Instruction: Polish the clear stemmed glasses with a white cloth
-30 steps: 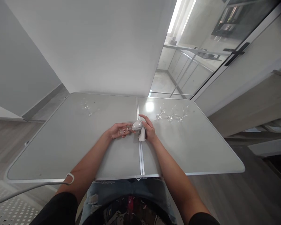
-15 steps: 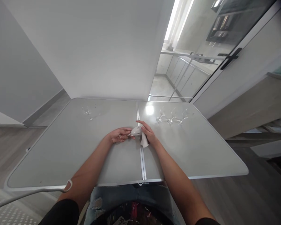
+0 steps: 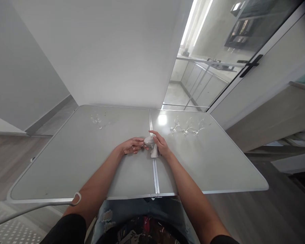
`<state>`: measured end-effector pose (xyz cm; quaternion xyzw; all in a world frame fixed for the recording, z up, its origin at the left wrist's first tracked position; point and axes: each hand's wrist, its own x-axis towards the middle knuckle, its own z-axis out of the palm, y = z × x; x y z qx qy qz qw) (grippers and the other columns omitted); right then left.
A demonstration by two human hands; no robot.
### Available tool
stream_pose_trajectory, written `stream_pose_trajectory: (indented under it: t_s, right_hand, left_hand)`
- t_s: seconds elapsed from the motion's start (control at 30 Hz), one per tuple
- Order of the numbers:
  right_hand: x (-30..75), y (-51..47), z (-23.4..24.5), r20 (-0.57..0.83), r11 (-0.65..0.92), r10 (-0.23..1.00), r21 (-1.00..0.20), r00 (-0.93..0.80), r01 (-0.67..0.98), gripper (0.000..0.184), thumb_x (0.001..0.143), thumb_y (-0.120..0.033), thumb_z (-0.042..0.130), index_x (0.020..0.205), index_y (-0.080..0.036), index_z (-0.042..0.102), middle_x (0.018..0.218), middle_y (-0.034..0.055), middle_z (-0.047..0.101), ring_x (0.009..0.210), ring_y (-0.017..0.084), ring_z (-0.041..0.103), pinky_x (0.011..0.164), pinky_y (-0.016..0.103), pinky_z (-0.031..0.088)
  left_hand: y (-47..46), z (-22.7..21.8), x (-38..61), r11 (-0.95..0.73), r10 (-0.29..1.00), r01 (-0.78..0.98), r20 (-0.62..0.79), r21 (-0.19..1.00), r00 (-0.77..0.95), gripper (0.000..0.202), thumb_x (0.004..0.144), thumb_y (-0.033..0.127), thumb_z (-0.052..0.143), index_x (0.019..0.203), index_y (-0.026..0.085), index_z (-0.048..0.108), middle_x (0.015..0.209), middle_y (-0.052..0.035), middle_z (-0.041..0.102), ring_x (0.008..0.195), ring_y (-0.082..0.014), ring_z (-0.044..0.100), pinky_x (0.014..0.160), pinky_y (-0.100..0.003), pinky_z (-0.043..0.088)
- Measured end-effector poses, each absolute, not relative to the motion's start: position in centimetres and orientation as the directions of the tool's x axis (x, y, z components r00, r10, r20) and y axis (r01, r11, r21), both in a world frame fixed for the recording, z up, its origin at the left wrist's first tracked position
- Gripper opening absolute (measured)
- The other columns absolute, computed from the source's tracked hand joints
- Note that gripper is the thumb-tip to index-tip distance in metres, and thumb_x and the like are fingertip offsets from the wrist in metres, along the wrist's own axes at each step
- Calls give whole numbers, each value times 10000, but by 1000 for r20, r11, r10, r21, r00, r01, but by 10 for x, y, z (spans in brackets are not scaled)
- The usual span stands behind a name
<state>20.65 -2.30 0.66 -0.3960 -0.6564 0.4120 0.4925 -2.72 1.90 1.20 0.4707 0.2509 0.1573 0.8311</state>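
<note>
Over the table's middle seam, my left hand has its fingers closed around the stem of a clear wine glass, which lies tilted on its side with its bowl toward the right. My right hand grips a white cloth at the bowl end. Part of the cloth seems to be inside the bowl, and the rest hangs below my right palm. My right fingers cover the rim.
Several clear stemmed glasses, one of them here, stand at the table's back right. Another clear glass is faintly visible at the back left. A white wall rises behind the grey table. A white hooked cable is near my left forearm.
The hanging end of the cloth has swung slightly left and up at the glass bowl. Both hands keep their holds, and the view has shifted a little.
</note>
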Motion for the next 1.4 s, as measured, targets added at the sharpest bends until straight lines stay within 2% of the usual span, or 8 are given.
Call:
stream_pose_trajectory:
  t_s: [0.17,0.3,0.43,0.67,0.9,1.23,1.33,1.4]
  right_hand:
    - [209,-24,11,220,208,949,-975,-225,-74,419,984,-502,520,1277,-223,628,755,-11,595,682,140,512,663,257,409]
    - [211,-24,12,180,150,977,-963,-118,-225,415,928,-498,611,1238,-221,610,719,-12,617,626,141,526,595,252,401]
    - [209,-21,10,157,138,984,-969,-80,-203,445,916,-512,617,1253,-221,621,721,-15,595,637,143,517,602,260,414]
    - [205,-25,16,173,150,962,-981,-211,-121,469,944,-509,578,1312,-218,602,791,6,630,716,159,547,689,287,438]
    - [210,-27,18,168,140,956,-981,-240,-133,434,922,-524,576,1216,-209,630,729,-7,620,646,152,533,620,266,415]
    - [208,-24,15,210,204,977,-972,-38,-115,363,906,-574,592,966,-216,582,618,-32,542,547,133,453,529,252,346]
    - [210,-25,17,186,179,982,-971,-29,-155,350,895,-555,621,982,-219,583,583,-52,499,510,121,418,506,245,321]
    - [211,-26,17,169,154,983,-974,-77,-167,363,903,-535,619,1064,-209,610,602,-44,527,525,124,437,516,247,342]
  left_hand:
    - [23,10,-27,512,456,3,-275,859,846,507,898,342,694,1364,159,616,1137,-182,716,421,5,309,417,-172,410]
    - [24,8,-28,515,470,-18,-265,857,842,541,898,342,694,1403,175,593,1177,-192,708,426,3,332,423,-178,406]
    - [21,9,-25,513,514,-46,-264,857,816,501,897,343,696,1361,166,623,1164,-190,713,429,2,335,434,-175,408]
    - [19,10,-25,478,502,-24,-250,878,828,540,899,370,693,1386,159,590,1144,-190,718,427,-6,356,448,-183,440]
    - [20,9,-24,453,457,-16,-217,891,863,608,890,377,702,1428,134,559,1163,-228,716,422,-3,369,444,-176,441]
    - [16,12,-21,450,489,-35,-213,893,846,666,880,345,713,1486,169,500,1226,-214,700,457,-24,405,477,-206,497]
    - [16,12,-21,458,469,-10,-232,889,852,658,882,343,710,1476,142,510,1189,-222,714,442,-23,384,455,-198,472]
    - [17,11,-22,463,470,-7,-239,886,850,651,882,350,710,1467,135,520,1152,-220,726,430,-22,368,441,-192,452]
